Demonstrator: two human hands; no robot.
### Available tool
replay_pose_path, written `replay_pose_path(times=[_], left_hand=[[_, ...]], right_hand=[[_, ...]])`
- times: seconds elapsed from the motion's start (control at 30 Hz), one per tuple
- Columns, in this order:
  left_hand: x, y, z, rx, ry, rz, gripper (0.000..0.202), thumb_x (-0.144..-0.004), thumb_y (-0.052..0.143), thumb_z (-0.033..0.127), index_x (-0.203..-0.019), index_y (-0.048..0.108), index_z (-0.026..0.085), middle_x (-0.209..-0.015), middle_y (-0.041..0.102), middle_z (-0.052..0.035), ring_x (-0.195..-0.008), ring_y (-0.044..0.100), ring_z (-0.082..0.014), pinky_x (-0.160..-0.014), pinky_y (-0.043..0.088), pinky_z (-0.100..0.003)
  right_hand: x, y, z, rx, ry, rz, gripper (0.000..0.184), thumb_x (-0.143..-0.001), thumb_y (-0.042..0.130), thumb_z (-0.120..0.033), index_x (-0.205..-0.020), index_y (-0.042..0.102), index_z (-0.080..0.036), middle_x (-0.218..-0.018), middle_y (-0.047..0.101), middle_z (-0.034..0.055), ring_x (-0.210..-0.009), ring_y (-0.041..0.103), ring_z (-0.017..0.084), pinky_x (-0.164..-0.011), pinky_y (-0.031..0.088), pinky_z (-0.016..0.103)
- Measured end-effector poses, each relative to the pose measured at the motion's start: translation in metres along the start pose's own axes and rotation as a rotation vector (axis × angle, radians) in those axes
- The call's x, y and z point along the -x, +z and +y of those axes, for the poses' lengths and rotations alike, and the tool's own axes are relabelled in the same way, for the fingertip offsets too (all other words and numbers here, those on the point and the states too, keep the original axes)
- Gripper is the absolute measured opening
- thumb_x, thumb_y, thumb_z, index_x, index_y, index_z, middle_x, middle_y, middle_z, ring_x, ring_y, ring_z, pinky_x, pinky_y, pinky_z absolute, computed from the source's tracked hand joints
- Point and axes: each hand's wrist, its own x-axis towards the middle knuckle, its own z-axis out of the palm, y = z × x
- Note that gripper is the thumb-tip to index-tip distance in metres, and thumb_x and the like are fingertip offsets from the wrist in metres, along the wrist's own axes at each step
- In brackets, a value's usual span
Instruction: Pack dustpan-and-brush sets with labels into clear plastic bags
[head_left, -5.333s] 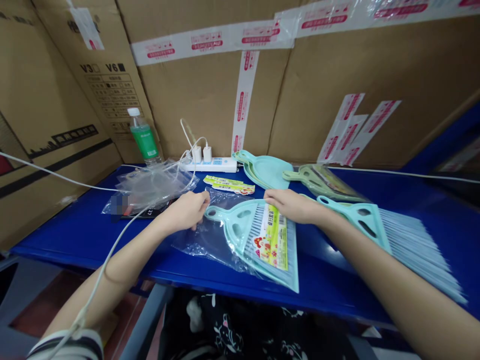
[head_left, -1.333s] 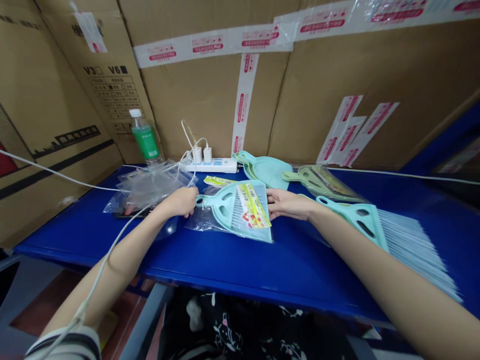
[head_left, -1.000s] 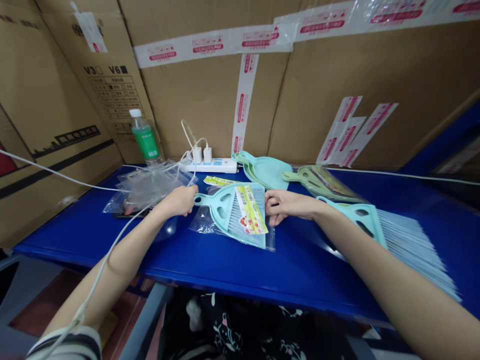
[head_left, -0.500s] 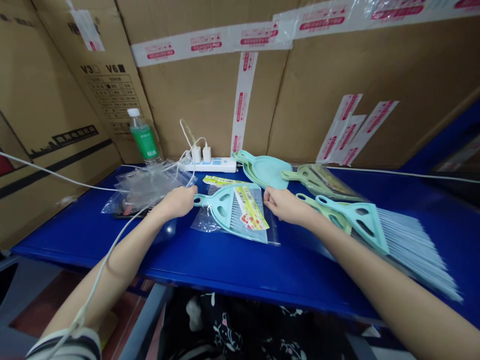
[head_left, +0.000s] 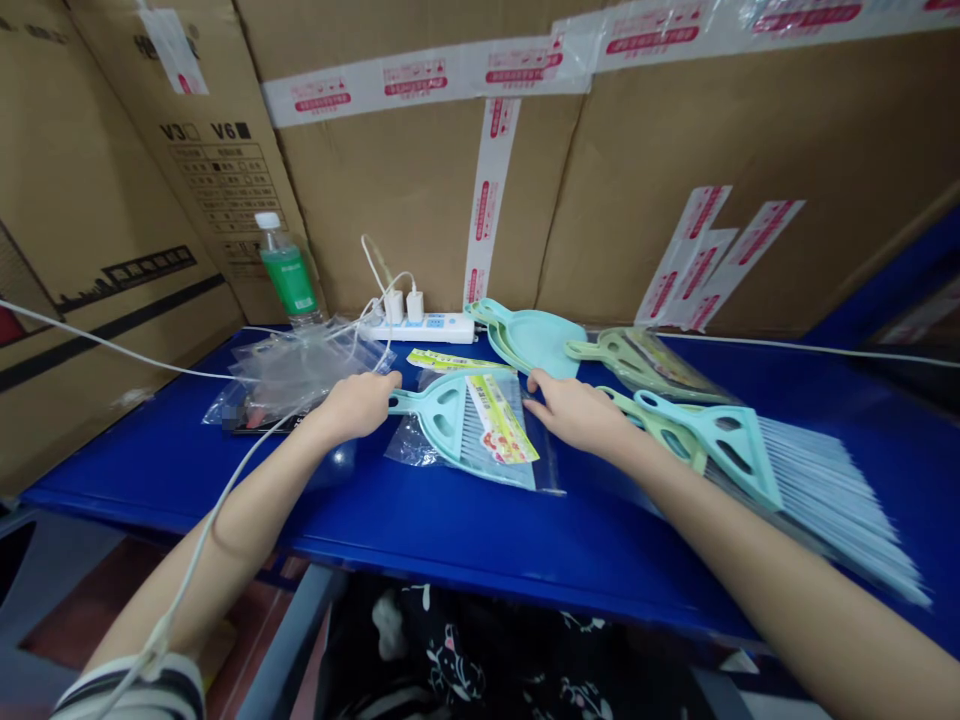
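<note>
- Head view, and yeah, it's the only one: aqua dustpan (head_left: 442, 425) flat on the blue desk (head_left: 450, 530), brush bristles (head_left: 474, 445) nested in it.
- Handle points left, wide mouth faces right. Long axis goes pretty much side to side, dipping a little toward the right.
- It sits right between the two hands: handle tip just by the left hand (head_left: 361, 405), wide end just by the right hand (head_left: 571, 412).
- Left hand has its fingers curled in. Can't tell if it's got the handle or a bit of plastic.
- Right hand's thumb and finger are close together at the bag's far corner. No clue whether they're pinching it.
- Clear bag (head_left: 412, 445) has the dustpan and brush in it, with a label card (head_left: 501, 420) lying over the bristles.
- Off to the right, a green dustpan (head_left: 616, 355) sits in clear plastic too.
- Flat clear bags (head_left: 300, 370) are piled left, beside a green-labelled bottle (head_left: 289, 280).
</note>
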Motion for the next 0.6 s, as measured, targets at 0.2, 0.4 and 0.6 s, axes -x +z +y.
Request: replay_pose_path(times=[0.2,0.4,0.6], left_hand=[[-0.0019,0.0016,-0.0040,-0.010,0.039,0.023,0.036,-0.083,0.034,0.005,-0.107,0.055,0.023,-0.099,0.068,-0.0094,-0.095,0.066,-0.0257,-0.074,0.050,-0.033],[-0.0004,0.0010,-0.0043,-0.017,0.036,0.046,0.036,-0.083,0.034,0.005,-0.104,0.057,0.021,-0.098,0.068,-0.0110,-0.094,0.066,-0.0279,-0.074,0.050,-0.035],[0.0008,-0.0001,-0.0028,-0.025,0.010,0.042,0.040,-0.082,0.034,0.005,-0.109,0.057,0.023,-0.102,0.068,-0.0103,-0.096,0.065,-0.0268,-0.076,0.050,-0.035]], right_hand=[[-0.0024,-0.0057,0.0028,0.021,0.045,-0.068,0.031,-0.089,0.034,-0.017,-0.096,0.065,-0.015,-0.093,0.071,0.0153,-0.089,0.066,0.027,-0.064,0.042,0.030],[-0.0002,-0.0062,0.0039,0.020,0.017,-0.061,0.029,-0.090,0.040,-0.026,-0.106,0.062,-0.015,-0.095,0.071,0.0137,-0.090,0.065,0.026,-0.066,0.043,0.030],[-0.0017,-0.0052,0.0039,0.067,0.055,-0.004,0.031,-0.092,0.034,-0.023,-0.106,0.061,-0.019,-0.100,0.069,0.0124,-0.094,0.065,0.027,-0.067,0.043,0.031]])
